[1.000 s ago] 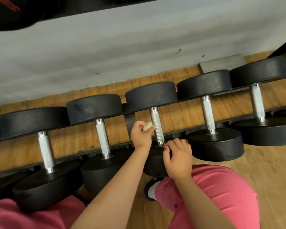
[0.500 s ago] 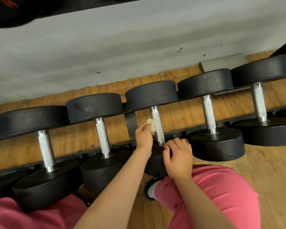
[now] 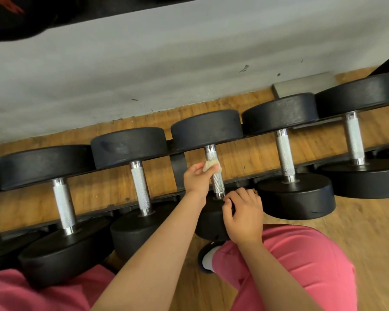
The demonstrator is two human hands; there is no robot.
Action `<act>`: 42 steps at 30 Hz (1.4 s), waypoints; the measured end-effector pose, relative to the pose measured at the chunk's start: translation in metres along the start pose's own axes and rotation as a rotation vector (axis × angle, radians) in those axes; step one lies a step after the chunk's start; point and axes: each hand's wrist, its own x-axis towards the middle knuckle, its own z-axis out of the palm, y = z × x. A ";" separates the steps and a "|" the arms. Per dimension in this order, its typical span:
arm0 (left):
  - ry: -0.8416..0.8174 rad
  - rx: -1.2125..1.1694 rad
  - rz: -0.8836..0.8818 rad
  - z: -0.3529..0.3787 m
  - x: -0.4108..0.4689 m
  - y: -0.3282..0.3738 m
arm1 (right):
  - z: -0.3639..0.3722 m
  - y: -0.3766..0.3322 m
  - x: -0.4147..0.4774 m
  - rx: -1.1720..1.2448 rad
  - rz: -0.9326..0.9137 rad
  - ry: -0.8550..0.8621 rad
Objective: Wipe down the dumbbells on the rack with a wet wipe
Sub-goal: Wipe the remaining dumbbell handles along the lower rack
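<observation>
Several black dumbbells with knurled silver handles lie in a row on a low black rack. My left hand pinches a crumpled whitish wet wipe against the handle of the middle dumbbell, about a third of the way down from its far head. My right hand grips the rim of that dumbbell's near head, fingers curled over its top edge close to the handle's base.
Neighbouring dumbbells sit close on both sides, one at the left and one at the right. A grey wall rises behind the rack. Wooden floor runs below, and my pink-clad knees are near the rack.
My left hand has slid the wipe along the handle, first down toward the near head, then back up a little. My right hand has stayed on the near head.
</observation>
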 end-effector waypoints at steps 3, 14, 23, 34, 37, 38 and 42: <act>0.033 -0.020 -0.006 0.003 0.000 0.001 | 0.000 0.000 0.000 -0.002 -0.004 0.001; 0.031 -0.064 0.017 0.009 0.009 0.013 | 0.000 0.001 0.000 -0.001 -0.015 0.004; 0.130 -0.016 0.074 0.008 0.010 0.005 | 0.000 0.002 0.000 0.006 -0.020 -0.003; 0.103 0.039 0.097 0.003 0.012 0.009 | -0.001 0.001 0.000 0.016 -0.022 0.000; 0.042 0.153 0.157 0.000 0.015 0.006 | 0.000 0.002 0.000 0.012 -0.023 0.000; -0.005 0.211 0.171 0.000 0.015 0.009 | 0.000 0.003 -0.001 0.011 -0.023 0.002; 0.014 0.178 0.115 0.000 0.013 0.012 | 0.001 0.002 0.000 0.010 -0.020 0.005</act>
